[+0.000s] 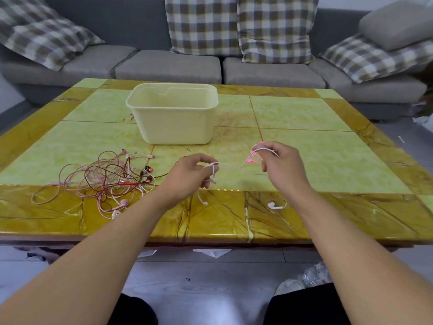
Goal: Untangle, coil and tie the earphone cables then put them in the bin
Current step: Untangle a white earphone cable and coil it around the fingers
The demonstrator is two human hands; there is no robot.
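Both hands work mid-frame over the green and amber stone table (304, 118): the left hand (187, 177) pinches a thin white earphone cable (226, 164) looped round its fingers, seemingly to start a coil, while the right hand (281, 160) pinches the pink end, keeping it taut. The tangled pink and red cables (100, 179) wait at lower left; the cream plastic bin (173, 113) stands open behind.

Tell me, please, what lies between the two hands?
In the head view, a white cable spans the gap between the left hand and the right hand, over bare table.
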